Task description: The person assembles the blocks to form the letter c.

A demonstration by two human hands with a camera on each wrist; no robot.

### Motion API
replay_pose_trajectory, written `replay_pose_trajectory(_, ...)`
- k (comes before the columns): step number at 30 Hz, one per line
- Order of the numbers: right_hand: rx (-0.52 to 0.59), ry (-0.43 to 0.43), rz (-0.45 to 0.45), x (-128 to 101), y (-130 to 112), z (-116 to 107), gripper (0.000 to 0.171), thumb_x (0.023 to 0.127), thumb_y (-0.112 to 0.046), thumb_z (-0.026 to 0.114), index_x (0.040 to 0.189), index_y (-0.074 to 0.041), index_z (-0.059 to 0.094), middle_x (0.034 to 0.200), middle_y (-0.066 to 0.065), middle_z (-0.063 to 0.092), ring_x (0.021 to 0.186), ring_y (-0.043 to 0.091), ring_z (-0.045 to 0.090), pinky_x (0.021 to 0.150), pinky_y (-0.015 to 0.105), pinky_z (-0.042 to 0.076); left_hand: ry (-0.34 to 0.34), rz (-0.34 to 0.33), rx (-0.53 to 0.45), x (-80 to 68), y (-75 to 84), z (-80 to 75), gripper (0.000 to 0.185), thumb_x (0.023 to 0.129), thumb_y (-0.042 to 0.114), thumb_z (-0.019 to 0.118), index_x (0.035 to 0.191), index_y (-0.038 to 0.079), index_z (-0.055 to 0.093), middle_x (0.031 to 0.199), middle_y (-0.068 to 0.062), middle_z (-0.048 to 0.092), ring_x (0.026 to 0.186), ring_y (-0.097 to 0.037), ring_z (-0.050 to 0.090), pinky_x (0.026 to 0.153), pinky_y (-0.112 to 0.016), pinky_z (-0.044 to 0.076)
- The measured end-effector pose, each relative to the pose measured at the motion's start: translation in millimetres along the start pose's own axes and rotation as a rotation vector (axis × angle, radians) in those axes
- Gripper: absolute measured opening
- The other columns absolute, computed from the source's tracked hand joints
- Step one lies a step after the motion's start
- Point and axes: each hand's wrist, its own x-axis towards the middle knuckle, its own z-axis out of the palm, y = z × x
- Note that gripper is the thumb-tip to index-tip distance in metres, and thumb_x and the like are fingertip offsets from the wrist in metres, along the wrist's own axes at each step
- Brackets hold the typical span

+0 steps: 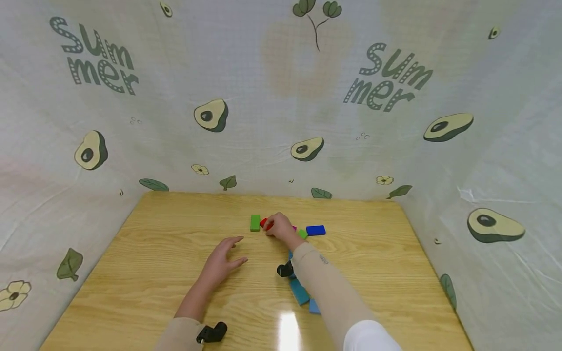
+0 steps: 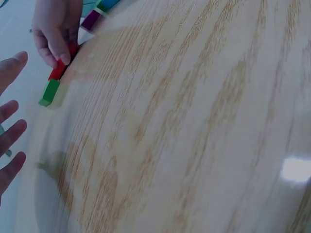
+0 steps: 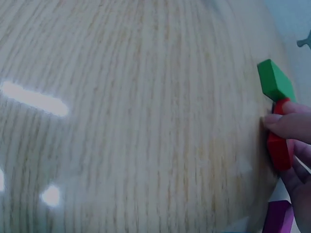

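Two hands are over the wooden table [image 1: 175, 253]. Right hand [image 1: 279, 226] reaches to the far middle of the table, its fingers [image 3: 286, 125] curled and pinching a red block [image 3: 280, 145]; thumb and fingertips close on the block's sides, as both wrist views confirm. The red block lies flat on the table, its far end touching or just beside a green block [image 1: 255, 222]; the exact contact cannot be told. A purple block [image 3: 278, 219] sits just beside the red one on the near side, partly under the hand. Left hand [image 1: 221, 258] rests nearer the person, left of the right forearm, fingers straight and spread, holding nothing, well apart from the blocks.

Outward from the grip: a light green block [image 1: 302, 233] shows beside the right wrist, and a dark blue block [image 1: 315, 230] lies just right of it. Teal and blue blocks [image 1: 300, 291] lie under the right forearm, which hides most of them. Black wrist-mounted cameras [image 1: 212, 333] are on both arms. A cloth backdrop [image 1: 281, 122] printed with avocados and "Summer" encloses the table on three sides.
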Motion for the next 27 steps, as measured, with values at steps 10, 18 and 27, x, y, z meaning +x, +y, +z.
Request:
replay_pose_trajectory(10, 0.068, -0.152, -0.038, -6, -1, -21, 0.014, 0.08, 0.003, 0.077, 0.091, -0.006, 0.075, 0.1, 0.004, 0.068, 0.091, 0.019, 0.059, 0.077, 0.028, 0.051, -0.003, -0.005, 0.003, 2.1, 3.4, 5.1, 0.064, 0.082, 0.024, 0.081, 0.139, 0.014, 0.054, 0.135, -0.01, 0.054, 0.118, -0.031, 0.054, 0.097, -0.051, 0.045)
replay_pose_trajectory(18, 0.017, -0.239, -0.058, -14, -2, -39, 0.015, 0.08, 0.001, 0.078, 0.091, -0.009, 0.076, 0.098, 0.001, 0.066, 0.084, 0.015, 0.055, 0.072, 0.025, 0.048, -0.01, -0.012, -0.002, 4.5, 13.4, 9.0, 0.065, 0.081, 0.023, 0.081, 0.139, 0.014, 0.054, 0.134, -0.009, 0.054, 0.117, -0.03, 0.054, 0.097, -0.05, 0.044)
replay_pose_trajectory(27, 0.04, -0.241, -0.042, -32, 14, -60, 0.018, 0.081, 0.003, 0.076, 0.093, -0.011, 0.075, 0.098, 0.001, 0.064, 0.087, 0.017, 0.056, 0.075, 0.027, 0.052, -0.037, 0.021, -0.017, 14.6, 26.8, 18.6, 0.066, 0.082, 0.02, 0.081, 0.14, 0.012, 0.052, 0.137, -0.011, 0.053, 0.119, -0.031, 0.053, 0.097, -0.05, 0.045)
